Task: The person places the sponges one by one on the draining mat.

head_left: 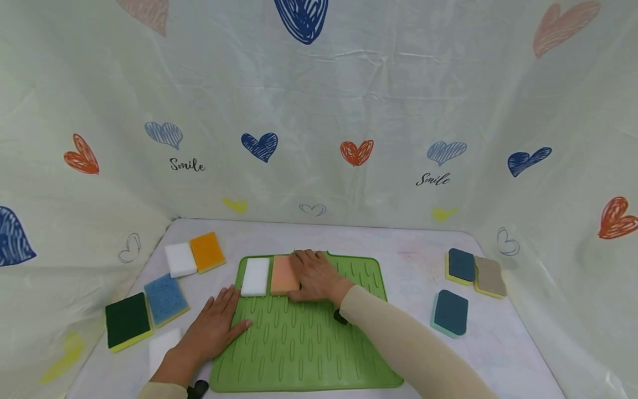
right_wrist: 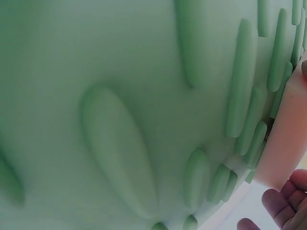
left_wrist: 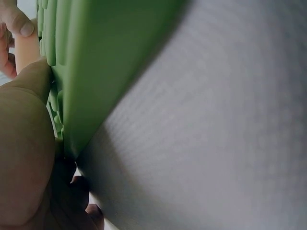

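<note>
A green ridged mat (head_left: pixel 299 354) lies on the table in the head view. Along its far edge sit a white sponge (head_left: pixel 255 277) and, just right of it, a peach sponge (head_left: pixel 283 275). My right hand (head_left: pixel 316 277) grips the peach sponge from its right side, thumb at the near edge and fingers at the far edge. Part of that sponge (right_wrist: pixel 284 139) shows in the right wrist view. My left hand (head_left: pixel 211 327) rests with straight, spread fingers on the mat's left edge, its fingertips close to the white sponge.
Left of the mat lie a white sponge (head_left: pixel 180 260), an orange sponge (head_left: pixel 207 252), a blue sponge (head_left: pixel 166 299), a dark green scouring sponge (head_left: pixel 128 321) and a white piece (head_left: pixel 161 349) partly under my left forearm. Two dark blue sponges (head_left: pixel 450 313) and a beige sponge (head_left: pixel 490 276) lie at right.
</note>
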`<state>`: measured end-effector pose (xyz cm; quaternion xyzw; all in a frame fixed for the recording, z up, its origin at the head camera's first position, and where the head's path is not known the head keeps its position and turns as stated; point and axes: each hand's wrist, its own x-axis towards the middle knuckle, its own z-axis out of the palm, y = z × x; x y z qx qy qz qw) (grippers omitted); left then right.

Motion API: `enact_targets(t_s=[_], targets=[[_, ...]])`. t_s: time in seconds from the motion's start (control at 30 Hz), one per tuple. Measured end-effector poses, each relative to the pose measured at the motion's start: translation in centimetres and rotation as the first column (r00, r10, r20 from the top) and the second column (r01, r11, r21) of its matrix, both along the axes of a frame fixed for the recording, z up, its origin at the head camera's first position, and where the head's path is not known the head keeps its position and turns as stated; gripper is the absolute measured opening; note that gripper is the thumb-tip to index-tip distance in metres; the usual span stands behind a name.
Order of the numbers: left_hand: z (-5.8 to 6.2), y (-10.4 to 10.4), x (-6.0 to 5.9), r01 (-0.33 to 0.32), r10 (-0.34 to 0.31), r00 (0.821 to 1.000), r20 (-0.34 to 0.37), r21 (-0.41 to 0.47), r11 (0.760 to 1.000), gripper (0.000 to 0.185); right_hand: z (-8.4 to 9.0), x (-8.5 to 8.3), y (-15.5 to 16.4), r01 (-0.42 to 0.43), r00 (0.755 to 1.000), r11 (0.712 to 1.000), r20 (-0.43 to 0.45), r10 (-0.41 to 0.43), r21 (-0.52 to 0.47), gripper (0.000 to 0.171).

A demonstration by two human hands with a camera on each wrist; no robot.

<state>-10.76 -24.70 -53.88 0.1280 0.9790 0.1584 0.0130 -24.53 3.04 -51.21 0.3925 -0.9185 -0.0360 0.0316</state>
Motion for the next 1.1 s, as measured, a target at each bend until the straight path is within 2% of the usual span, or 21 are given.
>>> enact_targets(t_s=[0.33,0.77,0.97,1.1], targets=[[-0.1,0.0,0.0,-0.006,0.006,1.0,-0.002,-0.001,1.0,0.085,-0.2,-0.1,0.1,0.007,0.999,1.0,0.034,-0.007,0.013,0.09],[0.5,0.3,0.1,-0.002,0.002,1.0,0.016,0.002,1.0,0.084,-0.3,0.1,0.0,0.008,1.0,1.0,0.027,-0.009,0.019,0.092],[0.5,0.3,0.1,-0.002,0.002,1.0,0.026,0.003,1.0,0.084,0.0,0.4,0.1,0.0,0.999,1.0,0.034,0.0,-0.012,0.1],[0.4,0.2,0.1,-0.003,0.003,1.0,0.017,-0.006,1.0,0.083,0.7,0.6,0.4,0.004,1.0,1.0,0.001,-0.004,0.0,0.104]])
